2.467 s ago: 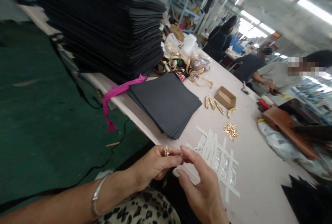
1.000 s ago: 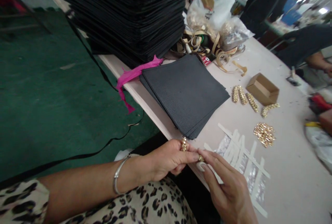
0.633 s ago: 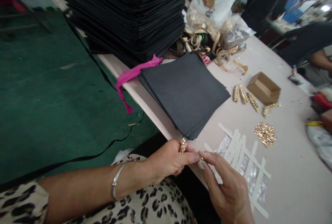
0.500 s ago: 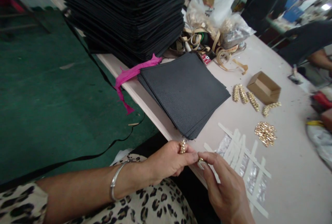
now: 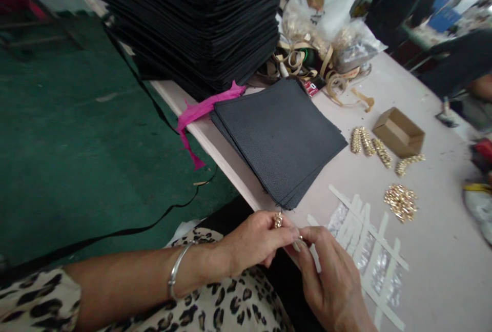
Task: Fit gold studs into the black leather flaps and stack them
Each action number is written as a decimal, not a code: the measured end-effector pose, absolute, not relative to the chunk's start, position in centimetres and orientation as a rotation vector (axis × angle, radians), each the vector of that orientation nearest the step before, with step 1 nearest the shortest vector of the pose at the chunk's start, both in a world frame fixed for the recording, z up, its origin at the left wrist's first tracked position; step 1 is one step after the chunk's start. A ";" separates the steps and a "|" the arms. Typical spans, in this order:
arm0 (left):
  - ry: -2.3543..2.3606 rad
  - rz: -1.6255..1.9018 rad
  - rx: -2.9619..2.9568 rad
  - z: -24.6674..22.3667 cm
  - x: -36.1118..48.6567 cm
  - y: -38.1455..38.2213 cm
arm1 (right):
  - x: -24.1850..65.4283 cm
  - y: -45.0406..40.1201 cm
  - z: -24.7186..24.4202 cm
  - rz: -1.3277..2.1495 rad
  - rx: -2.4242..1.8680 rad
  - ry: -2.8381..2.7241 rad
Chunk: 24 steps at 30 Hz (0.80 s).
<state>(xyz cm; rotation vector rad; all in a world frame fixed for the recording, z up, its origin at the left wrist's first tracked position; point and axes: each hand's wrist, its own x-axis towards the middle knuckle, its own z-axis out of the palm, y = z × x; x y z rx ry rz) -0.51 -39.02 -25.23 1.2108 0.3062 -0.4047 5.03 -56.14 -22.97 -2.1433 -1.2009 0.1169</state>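
fingers [image 5: 315, 234] now closer, right hand [image 5: 334, 275] and left hand [image 5: 255, 240] pinch gold pieces [image 5: 278, 221], four gold strands [image 5: 367, 142] beyond.

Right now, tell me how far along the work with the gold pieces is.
The four gold strips by the box look done. In progress: the left hand holds a short gold cluster, and a gold bit shows at the right hand's fingertips. Probably left: the loose pile, too dense to count.
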 end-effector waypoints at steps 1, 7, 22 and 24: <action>0.314 -0.408 1.210 -25.2 -0.4 -38.9 | 5.1 -56.0 -23.0 0.102 -2.144 -1.223; 0.331 -0.448 1.188 -24.9 0.0 -37.6 | 5.9 -55.2 -22.7 0.014 -2.175 -1.425; 0.360 -0.361 1.097 -25.4 -0.8 -37.1 | 6.7 -54.4 -21.2 -0.014 -2.188 -1.819; 0.356 -0.361 1.096 -25.3 -0.9 -37.1 | 6.5 -54.6 -21.7 0.012 -2.183 -1.800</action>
